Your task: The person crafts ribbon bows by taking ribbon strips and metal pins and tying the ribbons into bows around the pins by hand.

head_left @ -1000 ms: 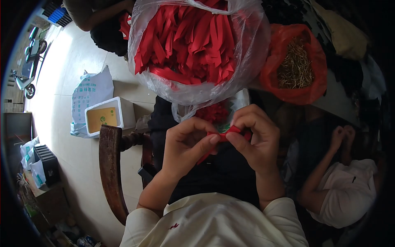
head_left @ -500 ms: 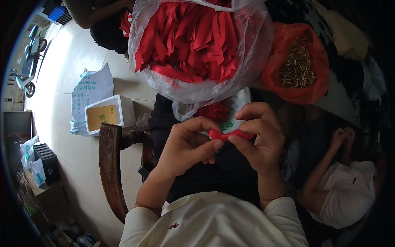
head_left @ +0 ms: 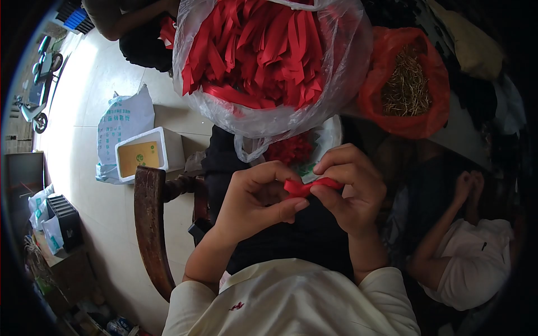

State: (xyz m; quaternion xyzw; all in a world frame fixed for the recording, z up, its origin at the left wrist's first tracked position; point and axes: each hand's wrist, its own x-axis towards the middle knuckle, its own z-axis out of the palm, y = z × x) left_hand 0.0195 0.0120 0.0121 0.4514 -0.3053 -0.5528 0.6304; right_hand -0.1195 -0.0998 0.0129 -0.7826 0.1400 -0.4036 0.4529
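Between my two hands is a small folded piece of red ribbon, bow-like in shape. My left hand pinches its left end between thumb and fingers. On the other end, my right hand is closed with thumb and forefinger. Just beyond my hands, a white container sits over my lap with red ribbon pieces beside it. Farther up is a clear plastic bag full of loose red ribbon strips. To its right, a red plastic bag holds many thin gold-coloured ties.
A white foam box stands on the floor at the left by a printed sack. Nearer me is a wooden chair arm. One person sits at the right, another at the top left.
The red ribbon was partly hidden under my fingers and now shows more between them. My right fingers have shifted over its end. Both hands still hold it.
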